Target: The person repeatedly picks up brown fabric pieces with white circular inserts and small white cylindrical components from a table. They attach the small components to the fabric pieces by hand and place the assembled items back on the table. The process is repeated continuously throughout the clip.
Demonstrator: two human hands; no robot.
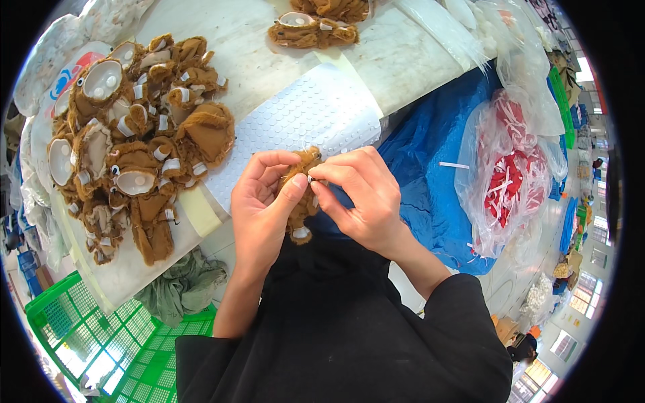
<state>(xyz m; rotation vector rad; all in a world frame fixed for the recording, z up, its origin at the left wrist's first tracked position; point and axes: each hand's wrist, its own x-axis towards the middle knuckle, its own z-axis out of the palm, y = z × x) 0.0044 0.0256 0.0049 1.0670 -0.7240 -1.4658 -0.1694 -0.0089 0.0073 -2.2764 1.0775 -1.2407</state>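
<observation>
My left hand [261, 205] is closed round a small brown plush piece [302, 213], held just in front of my black clothing. Its thumb and fingers grip the fuzzy cloth from the left, and a white tag shows at its lower end. From the right, my right hand [368, 196] pinches a tiny white piece [310, 179] between thumb and forefinger, right against the plush. Whether that piece is fixed to the cloth I cannot tell. Beyond my hands lies a white dotted sheet [312, 107] on the table.
A heap of brown plush pieces [201, 131] with white tags covers the table's left side; more plush pieces [314, 33] lie at the far edge. At right, a clear bag [507, 181] with red and white strips rests on blue sheeting [426, 195]. A green crate [151, 366] stands lower left.
</observation>
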